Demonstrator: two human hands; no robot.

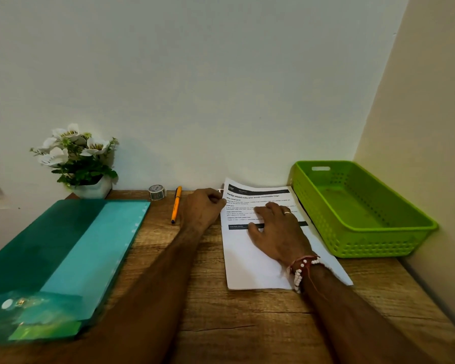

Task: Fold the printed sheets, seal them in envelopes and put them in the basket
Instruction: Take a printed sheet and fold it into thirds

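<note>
A teal folder (pixel 63 253) lies left of the left hand (pixel 204 208), which pinches the edge of the printed sheet (pixel 247 264). The right hand (pixel 279 232) presses flat on it, fingers spread, with the green basket (pixel 373 244) just to its right.

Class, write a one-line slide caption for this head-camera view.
Right hand presses printed sheets while left hand pinches their far corner, green basket alongside.

The sheets (pixel 250 256) are white paper with black header bars and small print on the far half. They lie unfolded on the counter (pixel 247 324), slightly skewed, the far left corner curling up, and a lower sheet's edge shows along the right side. The basket (pixel 378 246) is lime-green perforated plastic, rectangular with a handle slot, and stands upright just right of the sheets.
</note>
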